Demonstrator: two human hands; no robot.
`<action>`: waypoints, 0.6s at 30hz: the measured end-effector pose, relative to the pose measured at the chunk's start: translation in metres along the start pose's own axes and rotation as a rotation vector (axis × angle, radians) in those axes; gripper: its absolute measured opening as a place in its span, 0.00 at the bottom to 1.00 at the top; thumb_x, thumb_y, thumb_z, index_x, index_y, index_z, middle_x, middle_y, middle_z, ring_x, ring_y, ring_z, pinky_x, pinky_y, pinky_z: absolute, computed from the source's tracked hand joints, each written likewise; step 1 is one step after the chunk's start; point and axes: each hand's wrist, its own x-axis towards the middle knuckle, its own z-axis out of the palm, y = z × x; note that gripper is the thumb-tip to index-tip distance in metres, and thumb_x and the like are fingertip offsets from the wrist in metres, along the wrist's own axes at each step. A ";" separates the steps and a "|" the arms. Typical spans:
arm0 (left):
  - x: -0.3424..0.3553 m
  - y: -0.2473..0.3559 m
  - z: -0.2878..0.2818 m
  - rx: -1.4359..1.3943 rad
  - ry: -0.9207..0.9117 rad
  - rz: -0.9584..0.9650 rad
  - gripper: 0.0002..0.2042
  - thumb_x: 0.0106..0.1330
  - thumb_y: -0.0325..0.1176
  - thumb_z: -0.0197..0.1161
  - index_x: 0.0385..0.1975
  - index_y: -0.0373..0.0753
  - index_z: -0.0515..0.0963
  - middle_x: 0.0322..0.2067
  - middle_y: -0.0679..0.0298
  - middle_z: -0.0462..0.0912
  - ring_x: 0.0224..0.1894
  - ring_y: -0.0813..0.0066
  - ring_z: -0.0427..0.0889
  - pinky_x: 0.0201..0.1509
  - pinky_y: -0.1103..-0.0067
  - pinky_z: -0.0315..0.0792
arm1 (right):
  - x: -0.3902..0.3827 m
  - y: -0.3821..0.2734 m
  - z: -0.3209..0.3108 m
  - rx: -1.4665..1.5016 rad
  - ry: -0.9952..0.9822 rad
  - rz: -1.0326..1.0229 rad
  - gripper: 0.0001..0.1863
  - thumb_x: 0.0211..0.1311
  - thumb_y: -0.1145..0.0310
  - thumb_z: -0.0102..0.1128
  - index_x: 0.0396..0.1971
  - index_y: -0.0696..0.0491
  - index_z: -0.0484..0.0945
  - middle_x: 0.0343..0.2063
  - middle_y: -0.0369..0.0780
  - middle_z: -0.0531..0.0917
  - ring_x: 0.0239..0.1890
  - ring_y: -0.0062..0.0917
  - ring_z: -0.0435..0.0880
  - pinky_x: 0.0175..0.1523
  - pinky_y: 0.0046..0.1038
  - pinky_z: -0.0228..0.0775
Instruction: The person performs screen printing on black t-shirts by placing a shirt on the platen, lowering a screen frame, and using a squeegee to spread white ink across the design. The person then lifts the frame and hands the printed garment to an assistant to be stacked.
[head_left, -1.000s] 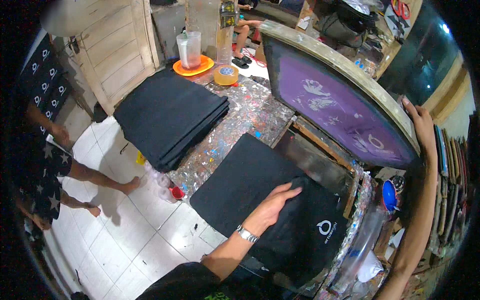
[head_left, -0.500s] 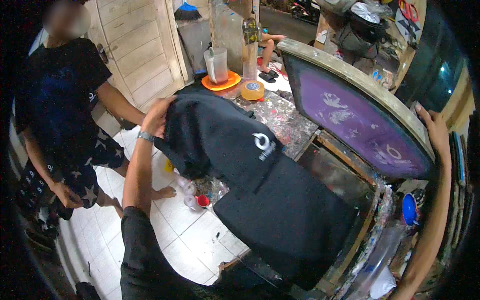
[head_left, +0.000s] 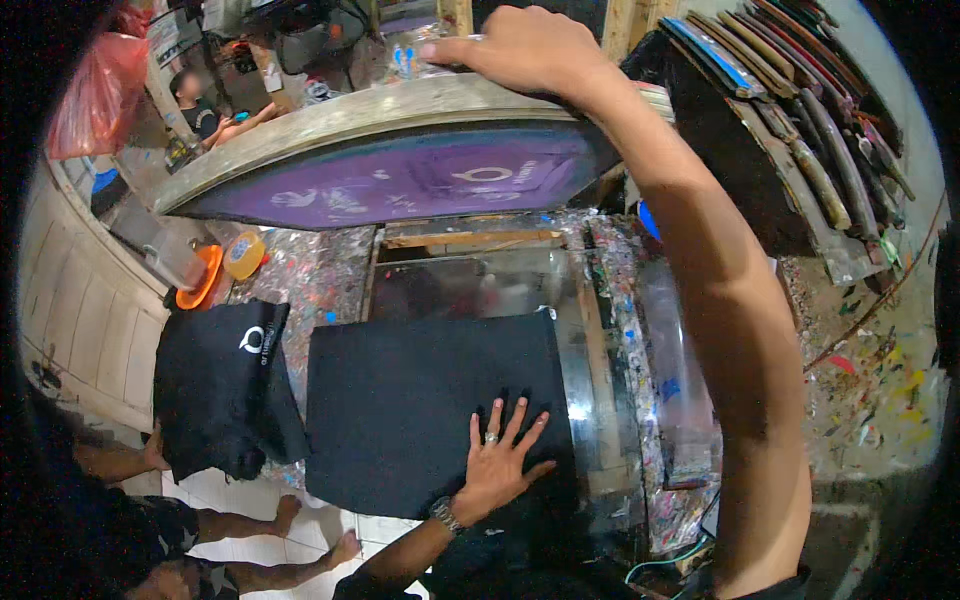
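Black cotton garment (head_left: 420, 410) now lies flat across the printing platen at the centre of the frame, blank face up, where half a second ago a printed black shirt was being lifted away to the left. That printed black shirt with a white round mark (head_left: 222, 390) now sits at the left middle of the frame, bunched and carried by another person whose hand (head_left: 155, 455) shows under its lower edge. The left hand (head_left: 500, 455) rests palm down on the lower right part of the fresh cloth, fingers (head_left: 520, 425) spread wide and flat, holding nothing, a ring and a wristwatch in view. The right hand (head_left: 525, 45) is at the top centre of the frame, its fingers closed over the upper rail of the wooden-framed purple mesh screen (head_left: 400, 180), which stands tilted up clear of the cloth. Judging from this, one print is finished and passed off, and a new piece is being smoothed under the raised screen. The paint-spattered counter (head_left: 320, 280) spreads round the platen; an orange round dish (head_left: 195, 285) and a yellow roll of tape (head_left: 243, 255) sit at its upper left.
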 end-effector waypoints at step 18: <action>0.003 -0.019 -0.110 -0.993 0.613 -0.336 0.37 0.63 0.30 0.62 0.69 0.38 0.48 0.67 0.46 0.55 0.62 0.56 0.69 0.63 0.63 0.65 | -0.103 -0.042 0.034 -0.008 -0.005 -0.005 0.32 0.58 0.37 0.49 0.38 0.55 0.81 0.31 0.51 0.84 0.40 0.41 0.84 0.53 0.46 0.69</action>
